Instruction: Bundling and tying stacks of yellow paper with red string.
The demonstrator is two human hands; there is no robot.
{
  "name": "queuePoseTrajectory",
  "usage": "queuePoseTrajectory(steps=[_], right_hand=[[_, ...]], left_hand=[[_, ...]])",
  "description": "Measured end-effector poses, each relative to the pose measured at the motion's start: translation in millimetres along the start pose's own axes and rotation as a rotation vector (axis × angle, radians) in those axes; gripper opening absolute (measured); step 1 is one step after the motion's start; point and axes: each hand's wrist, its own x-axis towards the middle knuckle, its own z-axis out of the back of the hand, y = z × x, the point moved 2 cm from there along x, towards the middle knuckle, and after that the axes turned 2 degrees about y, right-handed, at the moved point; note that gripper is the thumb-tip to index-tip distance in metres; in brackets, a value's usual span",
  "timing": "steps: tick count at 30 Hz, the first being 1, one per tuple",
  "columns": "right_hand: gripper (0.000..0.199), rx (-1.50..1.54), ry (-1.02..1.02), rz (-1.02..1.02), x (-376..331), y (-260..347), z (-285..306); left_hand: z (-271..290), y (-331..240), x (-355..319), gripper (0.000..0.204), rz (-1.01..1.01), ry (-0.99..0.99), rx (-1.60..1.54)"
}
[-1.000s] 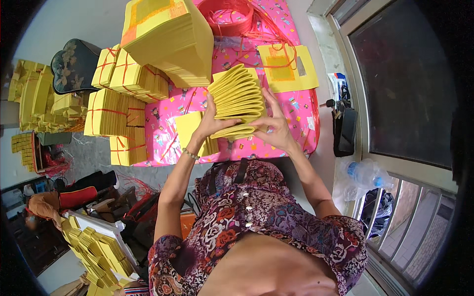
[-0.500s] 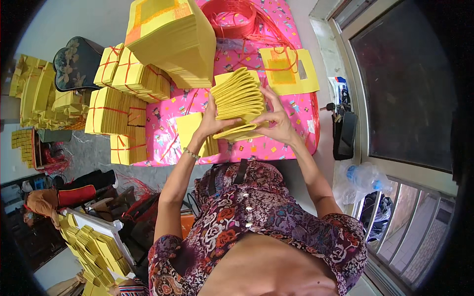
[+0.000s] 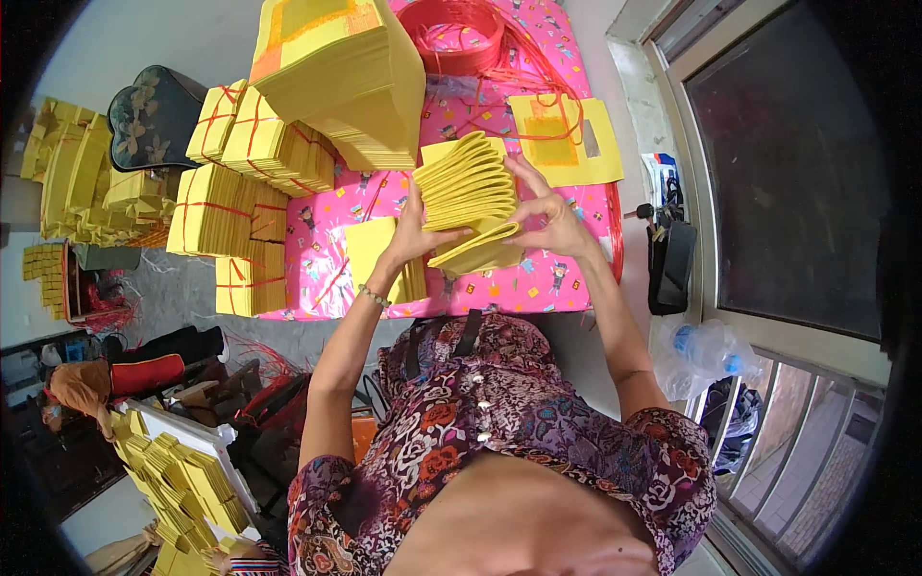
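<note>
A row of folded yellow paper sheets (image 3: 466, 187) stands between my hands on a pink table, its folds fanned toward the right. Nearest to me, one folded yellow sheet (image 3: 477, 252) leans apart from the rest. My left hand (image 3: 411, 235) is closed round the left side of the row, its thumb lying in the gap behind that near sheet. At the right, my right hand (image 3: 559, 223) pinches the edge of the near sheet with the thumb and a bent finger; its other fingers reach up beside the row. Left of my left hand lies a low yellow stack (image 3: 370, 252).
A tall yellow paper stack (image 3: 360, 96) and several red-tied bundles (image 3: 226, 211) stand at the left. A red strapping coil (image 3: 449, 38) lies at the back, a flat yellow sheet (image 3: 565, 144) at the right. Co-workers handle yellow paper (image 3: 178, 480) at lower left.
My right hand has shifted slightly right, away from the row, and the near folded sheet has tilted up at its right end. My left hand stays about where it was.
</note>
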Motion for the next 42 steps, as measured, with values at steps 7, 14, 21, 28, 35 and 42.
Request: queuePoseTrajectory(steps=[7,14,21,28,35,42], right_hand=[[0.028,0.041,0.019,-0.007,1,3,3],[0.028,0.103,0.01,0.004,1,11,9],[0.03,0.173,-0.111,-0.075,-34,30,-14],[0.027,0.198,-0.399,-0.133,-46,-2,-60],[0.028,0.404,-0.726,-0.217,-35,-3,-90],[0.026,-0.136,-0.809,-0.223,-31,10,-103]], left_hand=[[0,-1,-3,0.103,0.021,-0.018,-0.001],[1,-5,0,0.104,-0.01,-0.019,0.079],[3,2,-4,0.108,-0.008,-0.041,0.065],[1,-8,-1,0.107,0.015,0.01,-0.05],[5,3,-4,0.095,-0.067,-0.058,0.181],[6,-3,-6,0.097,0.002,-0.036,0.129]])
